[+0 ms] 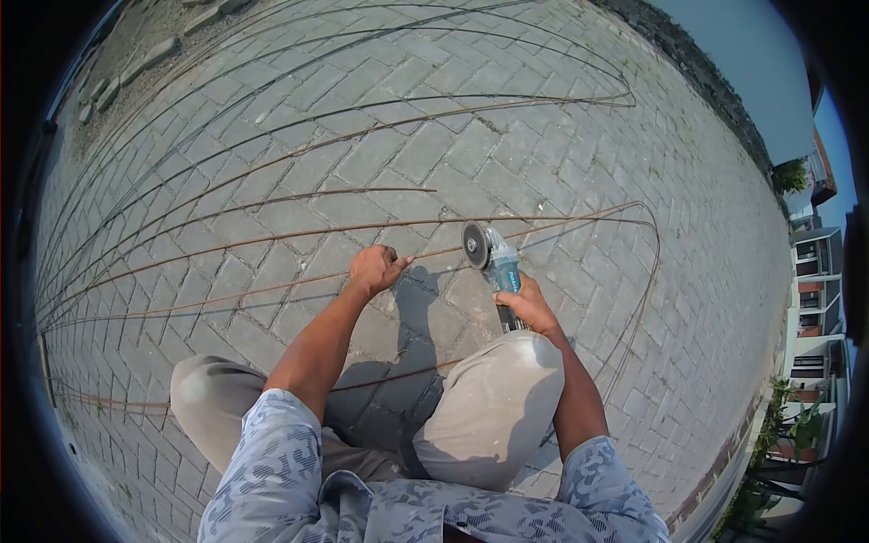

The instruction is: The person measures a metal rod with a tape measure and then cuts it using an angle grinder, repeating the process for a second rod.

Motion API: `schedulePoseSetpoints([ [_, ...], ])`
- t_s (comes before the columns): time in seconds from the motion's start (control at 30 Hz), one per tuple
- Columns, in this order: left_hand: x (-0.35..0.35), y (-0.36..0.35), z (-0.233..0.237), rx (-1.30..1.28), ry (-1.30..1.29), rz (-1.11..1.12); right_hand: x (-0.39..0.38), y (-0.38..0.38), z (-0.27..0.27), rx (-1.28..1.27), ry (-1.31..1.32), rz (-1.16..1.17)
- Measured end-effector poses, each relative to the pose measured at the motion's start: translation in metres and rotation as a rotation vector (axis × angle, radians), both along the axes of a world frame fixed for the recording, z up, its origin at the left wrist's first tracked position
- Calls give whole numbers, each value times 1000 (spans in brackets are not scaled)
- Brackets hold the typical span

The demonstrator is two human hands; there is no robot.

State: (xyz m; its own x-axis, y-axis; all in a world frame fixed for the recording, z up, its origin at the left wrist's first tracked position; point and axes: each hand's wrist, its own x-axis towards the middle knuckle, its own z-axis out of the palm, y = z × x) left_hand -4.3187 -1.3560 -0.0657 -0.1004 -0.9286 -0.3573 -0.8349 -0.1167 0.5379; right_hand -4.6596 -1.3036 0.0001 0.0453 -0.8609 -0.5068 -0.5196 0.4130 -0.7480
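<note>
My left hand (378, 270) is closed around a thin rusty steel rod (272, 288) lying low over the paving, with the thumb pointing right along it. In my right hand (532, 306) is a teal angle grinder (505, 270), gripped by its body in front of my right knee. The grinder's round disc (474, 245) faces left and overlaps the rods in this view, a short way right of my left hand. Just beyond, another rusty rod (362, 226) runs across and bends back at the right.
Several more long rods (380, 133) fan out from the left, some bent at the right end. Below me is grey block paving (697, 299). Stone blocks (149, 56) lie at the far left. Houses (815, 299) and plants (801, 430) line the right.
</note>
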Motion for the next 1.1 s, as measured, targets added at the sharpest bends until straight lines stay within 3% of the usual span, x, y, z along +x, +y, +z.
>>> schedulePoseSetpoints([
  [0.2,1,-1,13,33,-1,15,0,-1,0,-16,14,-21],
  [0.5,-1,5,-8,29,7,-46,1,5,-3,-1,68,13],
  [0.7,11,-29,15,35,15,-8,-20,23,-17,2,95,-31],
  [0.9,8,-22,-43,165,11,-162,-21,34,28,-18,23,-192],
  [1.0,8,-20,-41,-57,-88,-70,-35,36,20,-58,-60,-240],
  [1.1,22,-32,-79,-309,-164,38,-35,35,29,-58,16,-216],
])
